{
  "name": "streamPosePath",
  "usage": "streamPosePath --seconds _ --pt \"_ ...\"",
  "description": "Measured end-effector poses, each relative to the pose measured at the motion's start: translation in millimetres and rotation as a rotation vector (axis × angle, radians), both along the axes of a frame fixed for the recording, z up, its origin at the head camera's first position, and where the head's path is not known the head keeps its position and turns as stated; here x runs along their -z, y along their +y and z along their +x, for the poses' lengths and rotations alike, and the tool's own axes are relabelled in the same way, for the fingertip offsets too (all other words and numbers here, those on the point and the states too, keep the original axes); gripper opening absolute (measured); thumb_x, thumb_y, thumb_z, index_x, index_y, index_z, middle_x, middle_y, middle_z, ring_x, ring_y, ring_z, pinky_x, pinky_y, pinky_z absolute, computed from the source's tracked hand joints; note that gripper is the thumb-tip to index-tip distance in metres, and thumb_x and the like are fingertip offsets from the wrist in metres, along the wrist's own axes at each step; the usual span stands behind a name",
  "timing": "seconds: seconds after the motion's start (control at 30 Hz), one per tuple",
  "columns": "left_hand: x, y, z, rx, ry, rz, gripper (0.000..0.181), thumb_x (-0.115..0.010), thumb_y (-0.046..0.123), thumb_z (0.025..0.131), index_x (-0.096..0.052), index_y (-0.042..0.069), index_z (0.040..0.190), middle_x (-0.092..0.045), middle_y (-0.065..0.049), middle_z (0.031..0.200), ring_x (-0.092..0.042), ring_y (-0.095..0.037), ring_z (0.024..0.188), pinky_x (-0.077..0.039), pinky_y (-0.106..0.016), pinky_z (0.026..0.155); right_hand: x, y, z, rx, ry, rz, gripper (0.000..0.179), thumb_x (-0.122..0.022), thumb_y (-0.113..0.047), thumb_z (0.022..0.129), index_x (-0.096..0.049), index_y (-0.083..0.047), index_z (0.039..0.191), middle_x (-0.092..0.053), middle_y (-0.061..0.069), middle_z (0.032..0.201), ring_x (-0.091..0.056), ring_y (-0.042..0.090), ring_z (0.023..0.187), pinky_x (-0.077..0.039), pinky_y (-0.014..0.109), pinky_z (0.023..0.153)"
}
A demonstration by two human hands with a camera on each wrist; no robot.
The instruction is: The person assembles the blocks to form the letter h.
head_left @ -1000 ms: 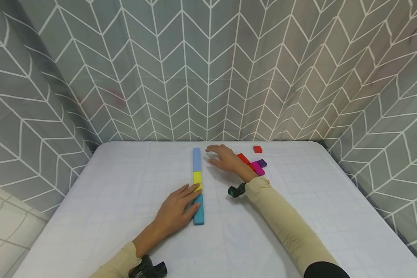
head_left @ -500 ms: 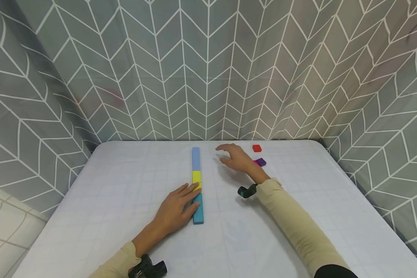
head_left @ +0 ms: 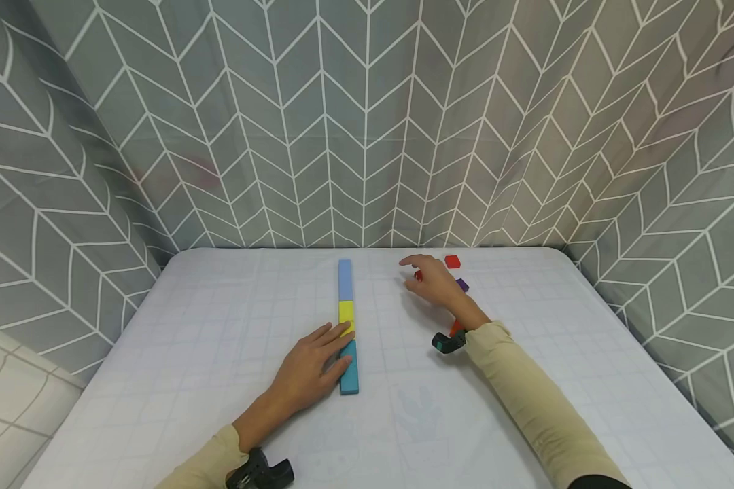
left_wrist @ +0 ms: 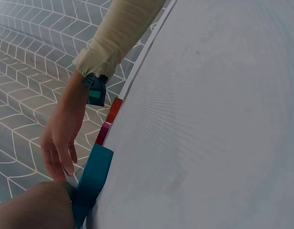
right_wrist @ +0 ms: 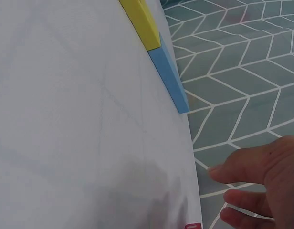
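Note:
My left hand (head_left: 312, 363) rests with extended fingers on a row of flat blocks, its fingertips on the yellow block (head_left: 345, 312) and the teal block (head_left: 350, 382). A light blue block (head_left: 345, 280) lies at the far end, touching the yellow one. To the right, my right hand (head_left: 433, 282) hovers over scattered blocks, thumb and fingers apart with nothing between them in the right wrist view. Around it show a red piece (head_left: 418, 276), a purple block (head_left: 462, 285) and an orange-red block (head_left: 455, 329). A magenta block (left_wrist: 103, 134) appears in the left wrist view.
A small red block (head_left: 452, 262) lies near the table's back edge. The white-covered table (head_left: 220, 326) ends at a grey patterned curtain (head_left: 342, 136). Black cameras are strapped to both wrists.
My right hand has moved to the right, away from the row and over the scattered blocks, hiding some and revealing others. My left hand and the row have stayed put.

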State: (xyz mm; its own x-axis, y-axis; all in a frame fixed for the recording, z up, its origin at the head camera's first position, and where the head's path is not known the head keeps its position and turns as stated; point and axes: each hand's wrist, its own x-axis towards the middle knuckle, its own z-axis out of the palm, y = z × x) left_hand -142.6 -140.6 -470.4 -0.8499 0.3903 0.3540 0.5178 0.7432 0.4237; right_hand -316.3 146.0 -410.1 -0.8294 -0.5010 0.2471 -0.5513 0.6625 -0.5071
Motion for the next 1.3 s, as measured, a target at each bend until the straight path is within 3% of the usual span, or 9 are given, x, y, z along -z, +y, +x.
streamPosePath --seconds 0.1,0.3,0.63,0.97,1.3 --pt "-0.2 0.2 0.3 0.001 0.001 0.001 0.048 -0.064 0.034 0.104 -0.062 0.011 0.146 -0.052 -0.004 0.155 -0.044 -0.037 0.144 -0.04 -0.059 0.111 3.0 5 1.0 0.026 0.016 -0.006 0.041 -0.074 -0.002 0.09 -0.067 0.004 0.13 -0.064 0.022 0.135 -0.055 0.041 0.128 -0.04 0.055 0.112" --pt "-0.3 -0.1 -0.2 -0.011 -0.022 -0.016 0.049 -0.062 0.037 0.105 -0.061 0.014 0.148 -0.05 -0.002 0.156 -0.042 -0.035 0.145 -0.039 -0.057 0.113 9.0 15 3.9 0.097 0.038 -0.026 0.041 -0.075 -0.002 0.09 -0.066 0.005 0.129 -0.064 0.025 0.131 -0.058 0.043 0.12 -0.047 0.054 0.104" --pt "0.8 0.4 -0.1 -0.015 -0.029 -0.024 0.049 -0.061 0.038 0.105 -0.061 0.015 0.148 -0.05 -0.001 0.156 -0.041 -0.034 0.146 -0.039 -0.057 0.113 17.5 25 7.4 0.238 -0.012 0.048 0.044 -0.077 -0.011 0.093 -0.064 0.003 0.134 -0.063 0.024 0.135 -0.057 0.041 0.122 -0.048 0.056 0.104" --pt "0.3 0.5 -1.2 -0.018 -0.019 -0.013 0.049 -0.062 0.037 0.105 -0.061 0.015 0.148 -0.05 -0.001 0.157 -0.041 -0.034 0.146 -0.039 -0.058 0.113 18.3 26 7.3 0.275 0.005 0.114 0.045 -0.076 -0.014 0.092 -0.065 0.003 0.132 -0.067 0.022 0.126 -0.061 0.036 0.106 -0.05 0.058 0.091" --pt "0.2 0.7 -0.2 -0.02 -0.028 -0.018 0.049 -0.061 0.038 0.105 -0.061 0.015 0.148 -0.05 0.0 0.157 -0.041 -0.034 0.146 -0.038 -0.057 0.113 24.8 26 5.7 0.274 -0.001 0.094 0.037 -0.075 -0.011 0.093 -0.068 0.003 0.127 -0.071 0.019 0.119 -0.064 0.035 0.099 -0.049 0.056 0.091"
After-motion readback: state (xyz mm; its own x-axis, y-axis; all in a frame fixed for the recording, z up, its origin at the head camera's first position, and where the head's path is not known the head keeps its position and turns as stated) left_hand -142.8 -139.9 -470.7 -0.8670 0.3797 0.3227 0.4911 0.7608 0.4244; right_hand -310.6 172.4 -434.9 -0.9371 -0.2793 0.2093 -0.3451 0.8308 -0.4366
